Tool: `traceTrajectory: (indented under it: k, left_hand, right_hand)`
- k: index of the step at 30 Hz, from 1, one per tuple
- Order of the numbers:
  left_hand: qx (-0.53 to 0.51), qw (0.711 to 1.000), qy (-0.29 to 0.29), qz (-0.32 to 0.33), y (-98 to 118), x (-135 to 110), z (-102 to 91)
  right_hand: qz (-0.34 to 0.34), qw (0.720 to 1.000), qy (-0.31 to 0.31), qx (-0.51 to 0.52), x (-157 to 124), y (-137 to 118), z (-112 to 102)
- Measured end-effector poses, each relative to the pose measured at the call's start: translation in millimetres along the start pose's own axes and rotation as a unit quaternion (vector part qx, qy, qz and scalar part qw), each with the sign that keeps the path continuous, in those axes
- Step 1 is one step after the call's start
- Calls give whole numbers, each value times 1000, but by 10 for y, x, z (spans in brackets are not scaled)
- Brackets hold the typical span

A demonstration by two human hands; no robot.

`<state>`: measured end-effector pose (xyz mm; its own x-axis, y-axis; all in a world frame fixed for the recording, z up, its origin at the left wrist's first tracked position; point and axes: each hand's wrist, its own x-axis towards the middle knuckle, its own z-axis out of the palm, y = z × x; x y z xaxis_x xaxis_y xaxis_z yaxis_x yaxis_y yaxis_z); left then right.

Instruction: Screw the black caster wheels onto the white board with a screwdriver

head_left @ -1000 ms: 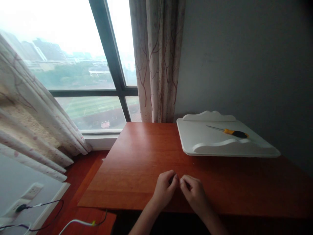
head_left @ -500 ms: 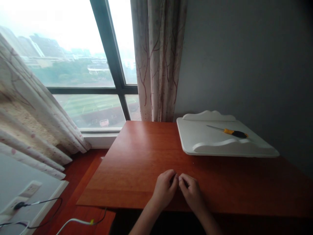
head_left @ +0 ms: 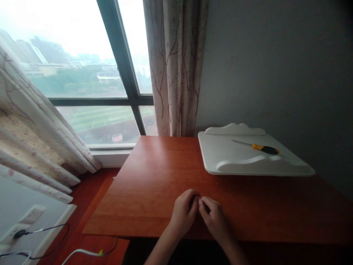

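In the lower middle of the frame, the left hand (head_left: 185,208) and the right hand (head_left: 213,213) are meeting at their fingertips above the near part of the reddish-brown table (head_left: 149,176). Both hands are curling narrowly, thumbs closing toward the fingers; whether anything small is sitting between the fingertips, I cannot tell. The forearms are rising from the bottom edge and slanting inward toward each other.

To the right of centre, the white board (head_left: 217,147) is lying on the table, well apart from the hands. Its long axis is running sideways across the frame, and wavy raised strips are edging its far and near sides. On top of it, the screwdriver (head_left: 256,147) is resting, its long axis slanting slightly: the metal blade is pointing left and a little upward in the frame, while the yellow-and-black handle is pointing right and a little downward, its end lying just beyond the near strip.

At the upper left, the window (head_left: 91,79) is letting in pale light, and the patterned curtain (head_left: 175,66) is hanging at upper centre beside the grey wall (head_left: 264,66).
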<state>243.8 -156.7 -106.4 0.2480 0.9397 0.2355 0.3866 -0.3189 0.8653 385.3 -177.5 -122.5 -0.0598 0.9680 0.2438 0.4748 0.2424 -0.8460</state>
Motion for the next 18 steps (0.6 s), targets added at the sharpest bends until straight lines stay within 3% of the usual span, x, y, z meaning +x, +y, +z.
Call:
traceTrajectory:
  k: [3,5,7,9,10,12,13,15,18]
  left_hand:
    - [-9,1000,9,8,24,21,0]
    - [-12,999,44,20,67,3,-10]
    - [-2,993,105,48,109,-88,-20]
    - [20,987,119,103,116,-269,-15]
    - [31,986,80,141,99,-386,-3]
    - [57,971,-60,225,23,-636,34]
    - [52,966,-113,227,-29,-748,54]
    - [18,976,-170,134,-141,-907,73]
    - [7,989,-145,4,-276,-942,13]
  right_hand:
    - [-3,1000,3,-6,8,-10,-5]
    - [-1,1000,1,-6,12,-10,-9]
    - [9,1000,-2,3,11,-6,-12]
    - [19,1000,-5,18,5,0,-13]
    - [22,999,-7,23,1,1,-14]
    - [25,999,-12,27,-8,-1,-16]
    - [26,999,-17,27,-11,-5,-18]
    - [29,999,-24,24,-17,-18,-25]
    - [34,999,-25,27,-17,-41,-33]
